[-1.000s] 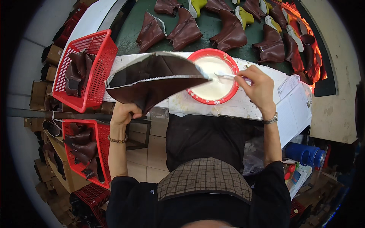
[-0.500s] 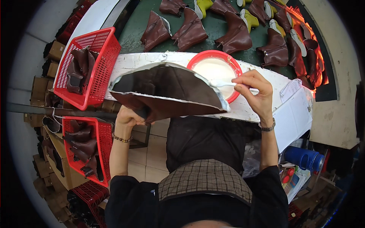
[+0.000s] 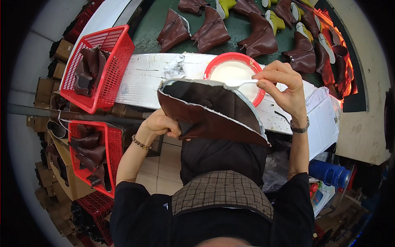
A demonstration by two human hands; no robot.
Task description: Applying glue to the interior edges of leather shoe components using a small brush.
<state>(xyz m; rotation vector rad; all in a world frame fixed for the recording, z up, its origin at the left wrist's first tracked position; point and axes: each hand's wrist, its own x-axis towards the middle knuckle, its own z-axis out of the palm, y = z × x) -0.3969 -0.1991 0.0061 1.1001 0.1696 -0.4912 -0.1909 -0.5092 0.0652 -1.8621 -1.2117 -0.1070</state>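
A brown leather boot upper hangs above my lap, its wide edge lined with white. My left hand is closed round its lower left side. Between the thumb and fingers of my right hand is a white brush, held by its handle. The brush head touches or nearly touches the upper's far edge; I cannot tell which. Just behind it stands a red tub of creamy white liquid on the white work surface.
Brown boots, some with yellow-green lasts, stand on a dark green belt, by an orange-glowing heater at right. Two red baskets at left hold more uppers. Papers and a blue flask are at right.
The upper has moved right and toward me with my left hand. My right hand has risen slightly, and the brush has shifted along the far edge of the upper.
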